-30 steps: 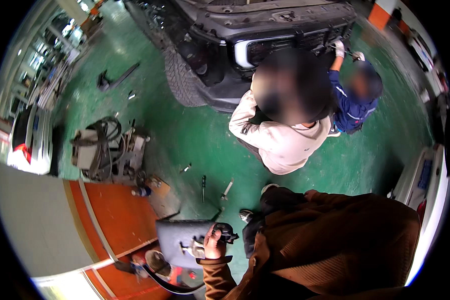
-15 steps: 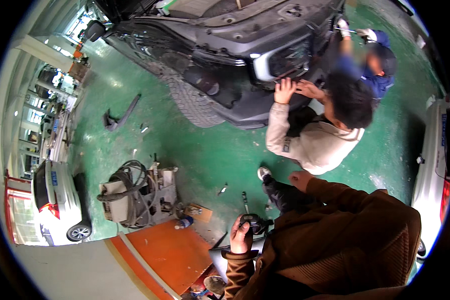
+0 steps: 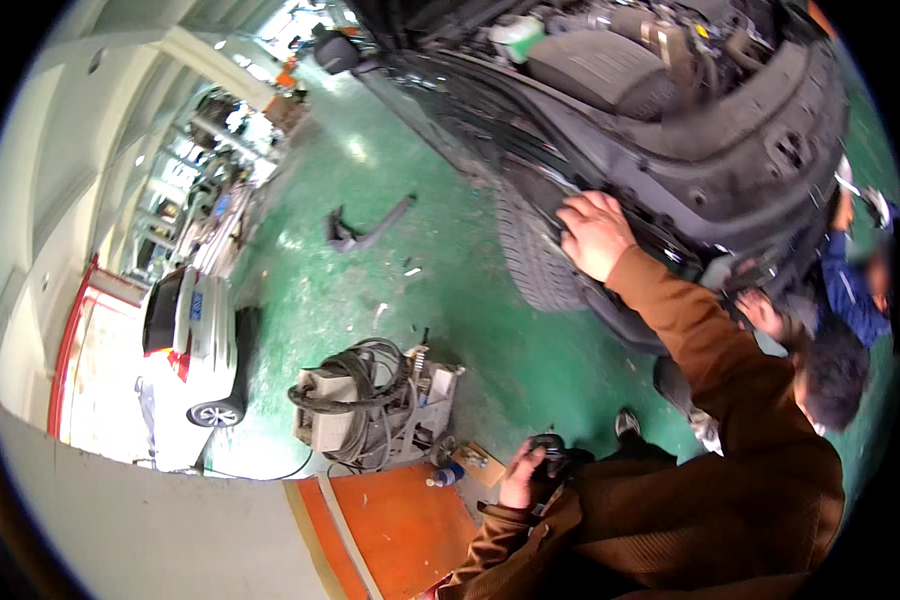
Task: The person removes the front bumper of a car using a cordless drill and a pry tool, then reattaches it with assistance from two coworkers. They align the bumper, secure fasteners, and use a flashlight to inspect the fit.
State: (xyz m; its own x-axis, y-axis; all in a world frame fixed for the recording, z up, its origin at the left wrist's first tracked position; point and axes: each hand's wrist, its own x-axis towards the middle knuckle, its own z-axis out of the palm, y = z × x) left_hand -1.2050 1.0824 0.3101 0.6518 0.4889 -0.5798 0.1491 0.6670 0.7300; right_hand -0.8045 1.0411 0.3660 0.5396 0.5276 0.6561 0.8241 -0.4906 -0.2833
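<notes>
My left hand (image 3: 520,472), low in the middle, grips a small black handheld device (image 3: 546,450). My right hand (image 3: 595,232) reaches onto the dark car's front fender (image 3: 535,185), its fingers lying over the edge above the tire (image 3: 525,255). The car's engine bay (image 3: 595,70) is open, with a plastic cover and a pale green reservoir. Beside my right forearm a crouching co-worker in a pale top has a hand (image 3: 762,312) at the front corner; another person in blue (image 3: 850,280) is farther right at the front.
A wheeled machine with coiled hoses (image 3: 340,410) stands on the green floor (image 3: 360,280), near a bottle (image 3: 442,476) and cardboard (image 3: 482,465). A detached dark trim piece (image 3: 360,228) lies farther back. A white car (image 3: 205,340) is at the left, beyond the orange panel (image 3: 400,530).
My right hand has risen from beside my body onto the fender. My view has swung toward the car, showing more engine bay. The black device is still in my left hand.
</notes>
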